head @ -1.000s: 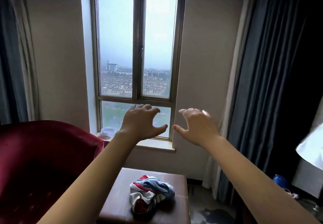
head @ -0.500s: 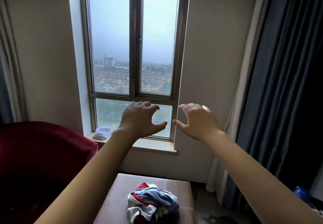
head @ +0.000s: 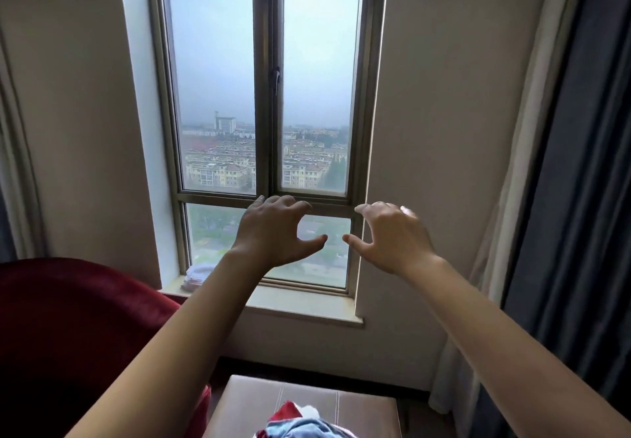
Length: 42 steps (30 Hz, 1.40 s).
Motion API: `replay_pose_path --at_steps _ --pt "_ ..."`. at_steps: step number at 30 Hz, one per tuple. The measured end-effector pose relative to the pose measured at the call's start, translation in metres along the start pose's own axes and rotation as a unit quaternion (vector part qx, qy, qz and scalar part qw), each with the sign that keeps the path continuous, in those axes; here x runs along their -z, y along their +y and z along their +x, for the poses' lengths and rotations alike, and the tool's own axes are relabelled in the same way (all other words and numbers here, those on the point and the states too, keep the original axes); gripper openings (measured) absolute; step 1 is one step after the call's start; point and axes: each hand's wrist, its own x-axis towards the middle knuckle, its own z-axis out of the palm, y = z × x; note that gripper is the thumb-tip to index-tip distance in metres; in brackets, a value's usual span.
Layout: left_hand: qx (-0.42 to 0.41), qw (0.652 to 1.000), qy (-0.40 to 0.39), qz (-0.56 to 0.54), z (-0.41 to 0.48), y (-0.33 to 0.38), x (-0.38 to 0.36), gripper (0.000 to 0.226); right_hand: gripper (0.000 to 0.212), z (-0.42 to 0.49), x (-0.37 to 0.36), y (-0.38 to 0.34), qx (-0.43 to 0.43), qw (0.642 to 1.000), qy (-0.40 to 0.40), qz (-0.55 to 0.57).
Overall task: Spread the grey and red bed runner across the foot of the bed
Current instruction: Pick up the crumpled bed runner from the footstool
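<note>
Hands empty and half-open before window [head: 269,96]: left hand [head: 273,236], right hand [head: 392,239], just apart

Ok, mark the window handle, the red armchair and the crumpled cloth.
window handle [head: 276,76], head view, on the lever's dark base.
red armchair [head: 78,318], head view, on its curved back.
crumpled cloth [head: 301,428], head view, on its blue fold.

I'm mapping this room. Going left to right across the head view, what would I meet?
Red armchair, left hand, right hand, pale curtain, dark blue curtain.
</note>
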Motion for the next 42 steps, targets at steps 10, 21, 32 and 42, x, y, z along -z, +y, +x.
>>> replay_pose_path --at_steps 10,21,32,42 --pt "-0.011 1.0 0.003 -0.009 0.072 -0.04 -0.073 0.064 0.061 0.072 -0.072 0.017 0.001 1.0 0.004 0.021" --pt "-0.033 0.995 -0.076 -0.063 0.082 -0.079 -0.237 0.072 0.063 0.083 -0.224 0.029 -0.039 0.995 -0.082 0.051" --pt "0.007 0.969 -0.231 -0.092 -0.013 -0.067 -0.409 0.067 0.073 0.005 -0.394 0.056 -0.012 0.971 -0.224 0.087" --pt "0.062 0.919 -0.379 -0.093 -0.169 -0.047 -0.545 0.063 0.081 -0.132 -0.552 0.062 0.029 0.899 -0.425 0.099"
